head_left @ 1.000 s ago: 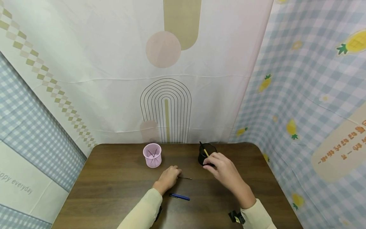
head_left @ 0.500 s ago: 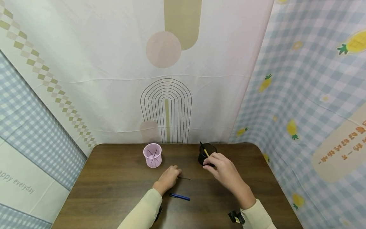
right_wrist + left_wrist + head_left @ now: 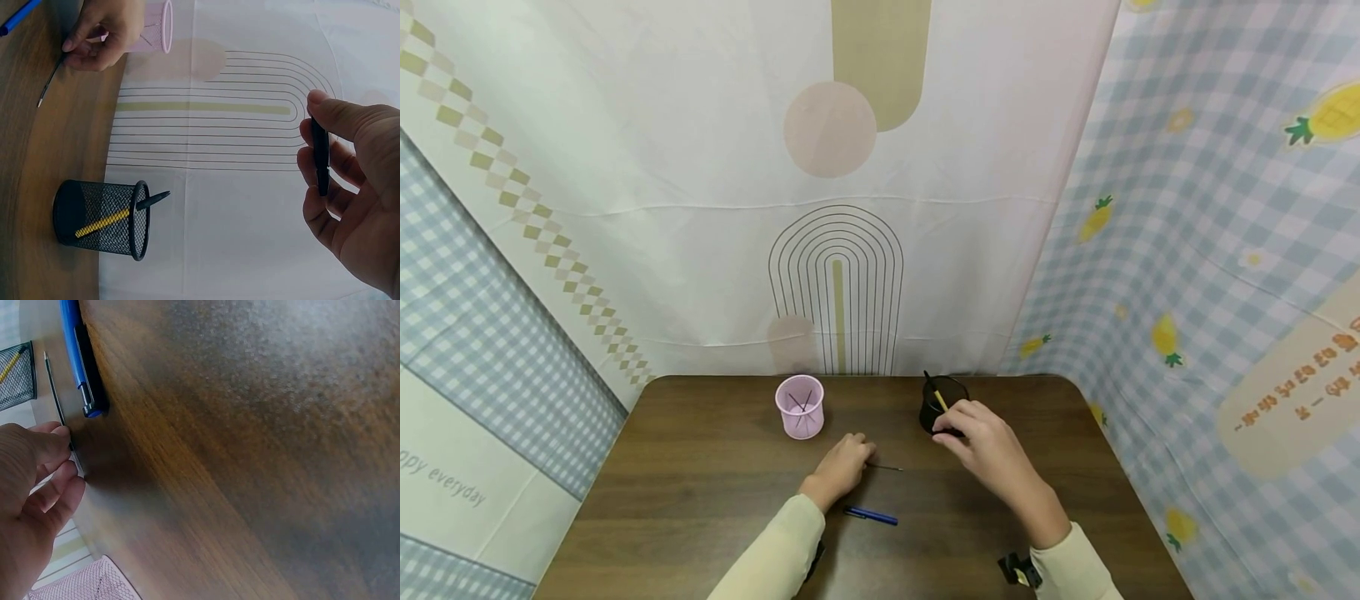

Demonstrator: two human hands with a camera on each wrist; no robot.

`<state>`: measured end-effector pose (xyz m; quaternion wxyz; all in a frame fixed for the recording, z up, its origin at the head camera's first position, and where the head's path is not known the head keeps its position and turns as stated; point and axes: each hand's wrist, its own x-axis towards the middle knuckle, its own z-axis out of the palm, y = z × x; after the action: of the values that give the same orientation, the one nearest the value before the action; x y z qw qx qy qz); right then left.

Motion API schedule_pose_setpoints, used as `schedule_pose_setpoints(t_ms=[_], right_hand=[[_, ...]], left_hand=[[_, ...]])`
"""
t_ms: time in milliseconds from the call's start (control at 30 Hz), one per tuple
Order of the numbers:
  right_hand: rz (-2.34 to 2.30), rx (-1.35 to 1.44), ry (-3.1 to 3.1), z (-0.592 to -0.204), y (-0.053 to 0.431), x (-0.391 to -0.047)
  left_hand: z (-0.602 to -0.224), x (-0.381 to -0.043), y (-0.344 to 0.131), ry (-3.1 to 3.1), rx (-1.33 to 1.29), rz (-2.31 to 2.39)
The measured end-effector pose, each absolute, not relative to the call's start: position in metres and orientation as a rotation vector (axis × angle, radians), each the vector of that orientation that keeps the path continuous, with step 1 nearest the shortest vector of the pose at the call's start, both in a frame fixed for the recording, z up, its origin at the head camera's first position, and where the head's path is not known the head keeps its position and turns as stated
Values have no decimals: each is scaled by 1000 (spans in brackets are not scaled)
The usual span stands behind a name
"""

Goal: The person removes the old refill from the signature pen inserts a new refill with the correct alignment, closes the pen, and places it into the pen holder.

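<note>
My left hand (image 3: 841,468) pinches one end of a thin dark pen refill (image 3: 887,467) low at the tabletop. In the left wrist view the refill (image 3: 54,390) runs out past the thumb and fingertips, its pale tip pointing away. My right hand (image 3: 988,446) is raised in front of the black mesh pen cup (image 3: 929,410) and grips a short black pen (image 3: 321,153) between thumb and fingers. A yellow pen with a black end (image 3: 103,222) leans inside that cup. Between the forearms lies a blue pen (image 3: 871,516) with a clip.
The pink mesh cup (image 3: 787,414), with several thin dark sticks inside, stands at the back left of the wooden table (image 3: 700,483). A patterned cloth (image 3: 700,275) hangs behind the table's far edge, and checked cloth (image 3: 1150,250) hangs on the right.
</note>
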<state>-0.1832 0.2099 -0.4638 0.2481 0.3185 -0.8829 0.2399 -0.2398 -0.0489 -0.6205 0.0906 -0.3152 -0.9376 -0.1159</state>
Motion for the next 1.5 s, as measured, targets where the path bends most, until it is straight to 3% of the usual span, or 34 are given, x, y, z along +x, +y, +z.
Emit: schedule_pose_setpoints(t_ms=[867,1500], right_hand=[[748,865,-2367,-463,212,-186],[969,896,-2287,-463,211,-184]], left_hand=[[-607,-242,-65,-2793,-891,-584],[-560,-234,-79,-2586,-915,-585]])
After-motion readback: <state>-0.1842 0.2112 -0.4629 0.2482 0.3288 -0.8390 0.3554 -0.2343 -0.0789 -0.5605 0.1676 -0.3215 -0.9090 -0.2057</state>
